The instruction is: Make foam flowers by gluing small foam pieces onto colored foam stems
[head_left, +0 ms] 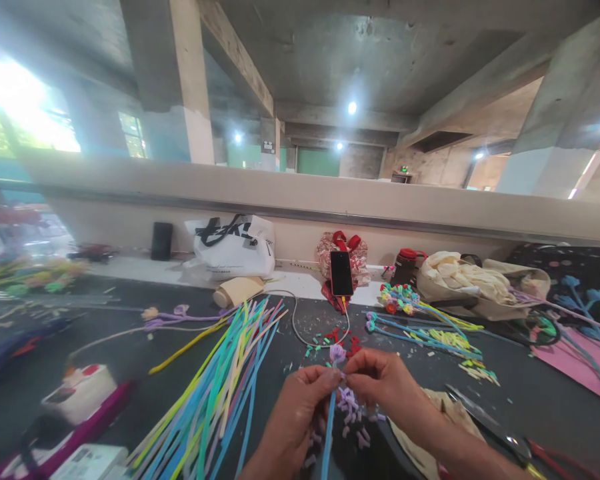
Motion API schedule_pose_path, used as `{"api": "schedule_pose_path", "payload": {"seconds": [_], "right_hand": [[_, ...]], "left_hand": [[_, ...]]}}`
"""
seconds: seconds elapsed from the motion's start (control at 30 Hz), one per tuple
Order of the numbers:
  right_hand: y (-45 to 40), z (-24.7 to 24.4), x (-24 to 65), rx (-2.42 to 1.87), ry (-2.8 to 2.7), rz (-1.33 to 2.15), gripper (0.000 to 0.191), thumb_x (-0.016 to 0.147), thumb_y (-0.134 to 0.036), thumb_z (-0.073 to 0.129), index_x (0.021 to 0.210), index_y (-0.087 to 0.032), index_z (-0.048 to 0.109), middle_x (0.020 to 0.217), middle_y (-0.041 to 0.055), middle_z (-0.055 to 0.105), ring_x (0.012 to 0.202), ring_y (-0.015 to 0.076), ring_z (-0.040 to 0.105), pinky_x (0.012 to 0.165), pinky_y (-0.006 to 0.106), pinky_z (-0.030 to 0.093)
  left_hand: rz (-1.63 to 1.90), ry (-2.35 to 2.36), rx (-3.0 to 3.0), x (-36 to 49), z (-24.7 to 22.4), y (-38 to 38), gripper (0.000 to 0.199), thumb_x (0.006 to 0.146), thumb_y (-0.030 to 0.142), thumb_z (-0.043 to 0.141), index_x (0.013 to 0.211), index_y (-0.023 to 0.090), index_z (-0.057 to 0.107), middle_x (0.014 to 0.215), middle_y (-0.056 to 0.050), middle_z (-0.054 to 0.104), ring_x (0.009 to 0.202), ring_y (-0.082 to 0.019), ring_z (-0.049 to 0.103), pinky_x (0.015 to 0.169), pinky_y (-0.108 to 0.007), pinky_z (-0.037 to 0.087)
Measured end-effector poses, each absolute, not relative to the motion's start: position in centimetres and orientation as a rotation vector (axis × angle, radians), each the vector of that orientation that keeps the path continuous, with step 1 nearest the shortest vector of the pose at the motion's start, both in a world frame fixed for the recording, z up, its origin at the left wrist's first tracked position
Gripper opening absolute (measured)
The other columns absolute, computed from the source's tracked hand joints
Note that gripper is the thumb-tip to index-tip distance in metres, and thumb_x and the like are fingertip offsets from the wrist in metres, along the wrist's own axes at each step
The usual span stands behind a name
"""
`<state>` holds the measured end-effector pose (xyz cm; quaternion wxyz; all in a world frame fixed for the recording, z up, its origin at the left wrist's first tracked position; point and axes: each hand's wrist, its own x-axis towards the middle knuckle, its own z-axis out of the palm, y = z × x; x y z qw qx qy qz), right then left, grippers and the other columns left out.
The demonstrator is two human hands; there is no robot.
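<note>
A blue pipe-cleaner stem (329, 433) with a small curled lilac flower head (337, 353) stands upright between my hands. My left hand (305, 403) pinches the stem just below the head, thumb and fingers closed. From the other side, my right hand (387, 380) is closed in a pinch beside the stem, with a bit of lilac pipe cleaner showing at its fingertips. Exactly how that bit meets the stem is partly hidden by the fingers. Loose short lilac pieces (350, 403) lie beneath and between my hands on the dark table.
Long coloured pipe cleaners (215, 387) lie left of my hands. A phone (341, 273) on a cable leans against a patterned bag (363, 257). Finished blue-stemmed pieces (405, 330) lie right, with scissors (500, 430) nearer me. A white plastic bag (235, 247) stands behind.
</note>
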<state>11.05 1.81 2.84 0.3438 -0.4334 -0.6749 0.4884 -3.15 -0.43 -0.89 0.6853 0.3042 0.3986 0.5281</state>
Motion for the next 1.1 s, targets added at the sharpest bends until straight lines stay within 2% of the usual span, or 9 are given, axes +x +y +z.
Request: {"api": "schedule_pose_path", "payload": {"seconds": [0.17, 0.33, 0.57, 0.73, 0.97, 1.1], "right_hand": [[1.9, 2.9, 10.8, -1.151, -1.979, 0.87, 0.007, 0.067, -0.017, 0.054, 0.06, -0.017, 0.057, 0.048, -0.0049, 0.049, 0.045, 0.0083, 0.044, 0.044, 0.019, 0.032], [1.8, 3.3, 10.3, -1.168, -2.02, 0.789, 0.009, 0.067, -0.017, 0.053, 0.06, -0.017, 0.058, 0.049, -0.0044, 0.05, 0.046, 0.0088, 0.044, 0.045, 0.02, 0.032], [2.1, 2.8, 10.1, -1.085, -1.742, 1.342, 0.016, 0.068, -0.03, 0.058, 0.063, -0.015, 0.056, 0.045, -0.0066, 0.046, 0.039, 0.0068, 0.042, 0.039, 0.018, 0.033], [2.1, 3.0, 10.5, -0.932, -1.628, 1.58, 0.02, 0.067, -0.033, 0.063, 0.066, -0.014, 0.059, 0.048, -0.0051, 0.052, 0.04, 0.0057, 0.044, 0.041, 0.017, 0.034], [2.7, 1.4, 9.9, -0.796, -1.374, 1.832, 0.023, 0.061, -0.032, 0.069, 0.064, -0.012, 0.057, 0.051, -0.001, 0.058, 0.04, 0.0055, 0.046, 0.04, 0.017, 0.035], [2.8, 1.4, 9.9, -0.785, -1.356, 1.824, 0.026, 0.061, -0.036, 0.068, 0.066, -0.012, 0.06, 0.052, -0.002, 0.056, 0.042, 0.0068, 0.05, 0.04, 0.018, 0.037]], "left_hand": [[1.208, 0.948, 0.708, -3.2, -0.6, -0.5, 0.029, 0.058, 0.038, 0.067, 0.058, 0.013, 0.055, 0.037, 0.006, 0.047, 0.029, -0.004, 0.035, 0.031, -0.016, 0.023], [1.203, 0.985, 0.737, -3.2, -0.4, -0.6, 0.029, 0.057, 0.039, 0.067, 0.054, 0.014, 0.053, 0.034, 0.006, 0.045, 0.026, -0.003, 0.033, 0.03, -0.016, 0.02], [1.211, 0.849, 0.659, -3.2, -0.2, -0.8, 0.027, 0.059, 0.036, 0.066, 0.054, 0.012, 0.054, 0.041, 0.003, 0.05, 0.033, -0.005, 0.039, 0.037, -0.017, 0.025], [1.145, 0.708, 0.607, -3.2, 0.7, -0.9, 0.023, 0.056, 0.027, 0.068, 0.049, 0.012, 0.052, 0.039, 0.002, 0.05, 0.034, -0.006, 0.042, 0.037, -0.017, 0.029], [1.128, 0.641, 0.541, -3.0, 1.3, -1.0, 0.016, 0.055, 0.021, 0.066, 0.048, 0.01, 0.056, 0.042, -0.001, 0.054, 0.036, -0.007, 0.045, 0.044, -0.019, 0.037], [1.14, 0.641, 0.565, -3.2, 1.7, -1.1, 0.015, 0.056, 0.021, 0.063, 0.048, 0.01, 0.056, 0.037, 0.003, 0.048, 0.03, -0.004, 0.037, 0.039, -0.018, 0.03]]}}
